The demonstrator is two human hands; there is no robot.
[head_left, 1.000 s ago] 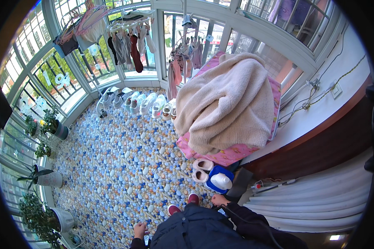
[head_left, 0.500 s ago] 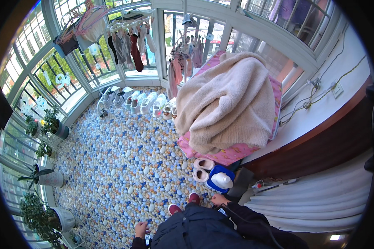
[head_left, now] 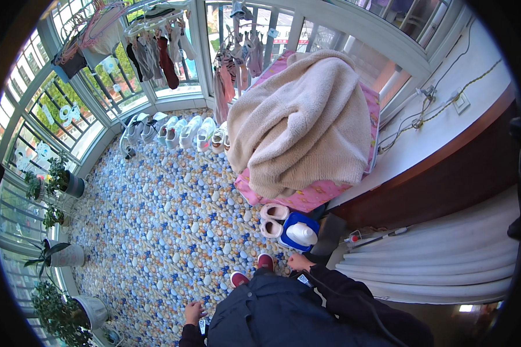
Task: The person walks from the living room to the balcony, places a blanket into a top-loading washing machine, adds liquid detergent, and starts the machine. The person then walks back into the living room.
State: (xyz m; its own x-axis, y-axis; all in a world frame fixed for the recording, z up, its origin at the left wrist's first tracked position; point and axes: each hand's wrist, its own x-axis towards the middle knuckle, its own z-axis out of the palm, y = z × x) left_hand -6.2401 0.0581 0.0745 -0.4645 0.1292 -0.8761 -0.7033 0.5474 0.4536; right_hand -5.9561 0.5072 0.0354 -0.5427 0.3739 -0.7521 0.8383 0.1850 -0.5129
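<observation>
The right hand (head_left: 300, 262), fingers curled together, hangs near a white bottle (head_left: 302, 234) in a blue basin (head_left: 295, 217) on the floor (head_left: 168, 214), while the left hand (head_left: 195, 313) is too small to tell whether its fingers touch.

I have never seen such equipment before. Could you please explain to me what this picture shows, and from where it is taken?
No robot is here: these are a person's own bare hands. The camera is worn on the head and looks down; its very wide lens bends straight edges. Low in the picture are the left hand and right hand; I see nothing held in either. Ahead, to the right, a beige fleecy cloth lies over a pink cover. Just beyond the right hand are pale pink shoes and a blue container with a white bottle-like thing.
</observation>
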